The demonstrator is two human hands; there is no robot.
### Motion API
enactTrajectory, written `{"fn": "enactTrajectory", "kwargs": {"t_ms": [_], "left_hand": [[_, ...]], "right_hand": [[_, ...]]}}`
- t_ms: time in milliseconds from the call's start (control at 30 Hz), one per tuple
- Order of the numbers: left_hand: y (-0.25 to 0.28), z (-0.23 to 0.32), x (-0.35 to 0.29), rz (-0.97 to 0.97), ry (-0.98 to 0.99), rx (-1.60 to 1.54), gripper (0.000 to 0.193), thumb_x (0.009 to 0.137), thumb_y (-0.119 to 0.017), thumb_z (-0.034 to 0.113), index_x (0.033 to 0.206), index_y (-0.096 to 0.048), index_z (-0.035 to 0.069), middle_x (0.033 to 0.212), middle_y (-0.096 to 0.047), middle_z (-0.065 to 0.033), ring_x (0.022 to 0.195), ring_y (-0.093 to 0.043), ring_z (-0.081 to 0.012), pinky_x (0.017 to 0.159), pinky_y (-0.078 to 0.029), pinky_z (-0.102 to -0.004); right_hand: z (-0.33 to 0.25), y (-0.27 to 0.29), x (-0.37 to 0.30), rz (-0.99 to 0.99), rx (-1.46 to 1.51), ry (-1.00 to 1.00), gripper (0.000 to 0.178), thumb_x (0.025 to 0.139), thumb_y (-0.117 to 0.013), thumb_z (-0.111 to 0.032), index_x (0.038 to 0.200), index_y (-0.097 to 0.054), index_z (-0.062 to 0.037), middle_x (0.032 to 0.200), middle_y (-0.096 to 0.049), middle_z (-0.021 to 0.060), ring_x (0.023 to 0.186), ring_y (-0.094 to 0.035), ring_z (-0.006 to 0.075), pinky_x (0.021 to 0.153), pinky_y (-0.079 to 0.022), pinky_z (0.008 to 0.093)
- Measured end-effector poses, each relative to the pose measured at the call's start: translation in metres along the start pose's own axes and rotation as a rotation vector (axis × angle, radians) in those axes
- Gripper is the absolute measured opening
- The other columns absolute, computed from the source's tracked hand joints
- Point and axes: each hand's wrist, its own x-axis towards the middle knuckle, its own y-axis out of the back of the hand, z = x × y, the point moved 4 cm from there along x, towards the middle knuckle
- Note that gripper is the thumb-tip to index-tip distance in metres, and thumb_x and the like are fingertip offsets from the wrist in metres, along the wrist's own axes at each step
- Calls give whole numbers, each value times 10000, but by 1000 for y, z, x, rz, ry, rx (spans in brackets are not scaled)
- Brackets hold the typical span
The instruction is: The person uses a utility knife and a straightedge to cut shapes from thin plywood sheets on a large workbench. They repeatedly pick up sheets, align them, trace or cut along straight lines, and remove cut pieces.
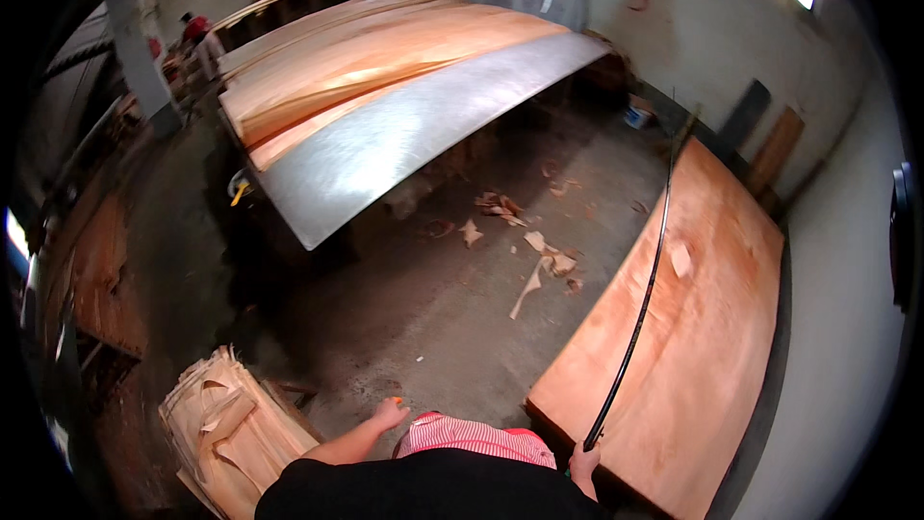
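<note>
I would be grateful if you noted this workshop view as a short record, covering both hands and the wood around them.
Right hand: closed around the near end of a long black rod
Rod position: slanting up and away, over the wood sheet stack on the right
Left hand: curled, a small orange object showing at it; grip unclear
Lower left: pile of pale veneer strips
Ahead: metal-topped table bearing veneer sheets
Floor: scattered veneer scraps
</note>
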Motion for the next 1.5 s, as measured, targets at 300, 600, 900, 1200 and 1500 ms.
{"fn": "enactTrajectory", "kwargs": {"t_ms": [300,600,900,1200,1500], "left_hand": [[112,-43,89,281,141,-222,500,721,-566,360,1085,-518,20,1046,-532,-209,982,-513,-313,853,-405,-369],[209,15,195,303,180,-332,471,727,-580,330,1068,-531,9,993,-560,-198,928,-545,-285,819,-425,-358],[340,21,267,666,305,-472,368,744,-589,278,1000,-560,15,841,-605,-141,754,-600,-231,710,-466,-330],[551,-20,378,1087,329,-731,339,839,-490,270,1075,-488,28,1099,-505,-162,963,-519,-249,812,-409,-340],[714,-71,462,1175,489,71,626,812,-464,397,1267,-270,14,1305,-289,-183,1244,-200,-296,1009,-137,-445]], "right_hand": [[-203,-194,55,-343,215,158,126,777,-523,-87,705,-423,-67,479,-393,-25,330,-367,66,299,-313,208],[-324,-393,152,-575,163,153,143,766,-559,-122,745,-432,-58,494,-421,-3,343,-412,89,307,-335,237],[-458,-537,200,-784,146,86,110,799,-533,-116,805,-434,-67,519,-426,9,382,-428,102,360,-369,236],[-512,-604,198,-763,41,58,108,787,-538,-108,784,-438,-66,538,-420,11,392,-417,99,371,-356,231],[-585,-656,165,-762,51,46,110,799,-532,-68,788,-424,-49,530,-419,26,409,-418,122,387,-357,244]]}}
